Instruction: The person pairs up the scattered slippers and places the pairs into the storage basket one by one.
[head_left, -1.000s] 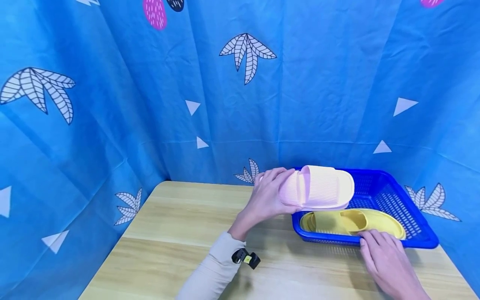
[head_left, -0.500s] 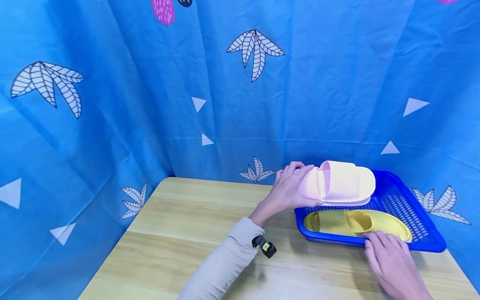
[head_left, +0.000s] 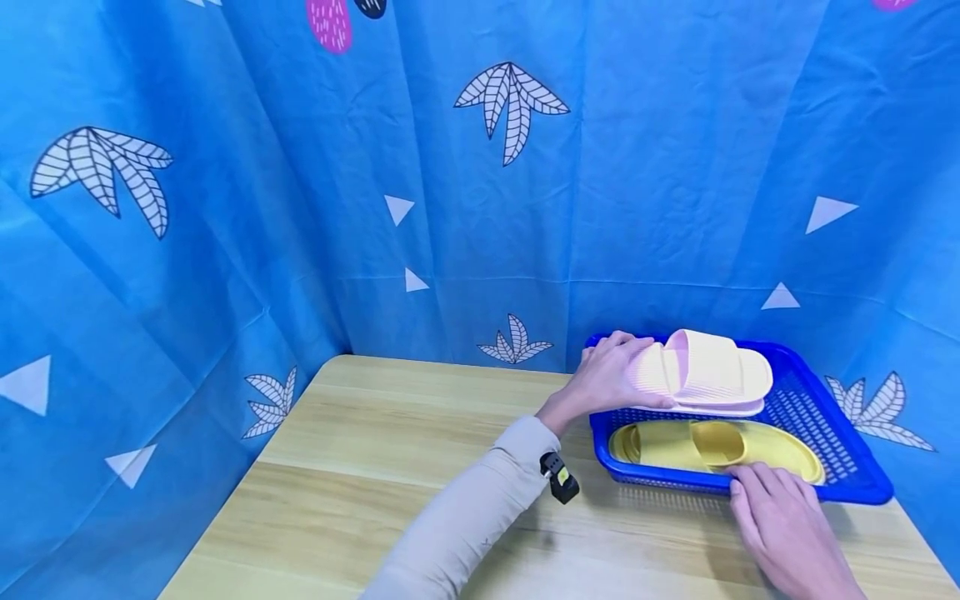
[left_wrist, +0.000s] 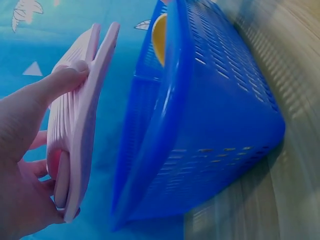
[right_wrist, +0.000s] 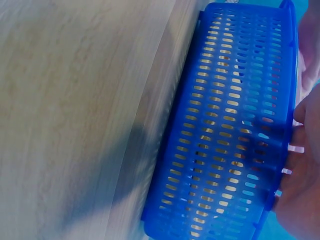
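Observation:
My left hand (head_left: 609, 372) grips pale pink slippers (head_left: 712, 367) with ribbed straps, held over the back of the blue plastic basket (head_left: 652, 480). In the left wrist view, thumb and fingers clasp the pink slippers (left_wrist: 75, 115) from both sides, and two layers show lying against each other. Yellow slippers (head_left: 667, 443) lie lengthwise in the basket along its near wall. My right hand (head_left: 783, 525) holds the near rim, with fingertips over the edge beside the yellow slippers; part of those fingers is hidden. The right wrist view shows the hand (right_wrist: 305, 175) at the rim of the basket.
The basket stands on a light wooden table (head_left: 360, 450) near its right side, with perforated walls (right_wrist: 220, 120). Behind and to the left hangs a blue patterned curtain (head_left: 645, 167). A small black device (head_left: 559, 478) is strapped on the left wrist.
My left hand has carried the pink slippers rightward over the basket, and lately slightly lower. The right hand stays at the near rim. The head view has shifted slightly.

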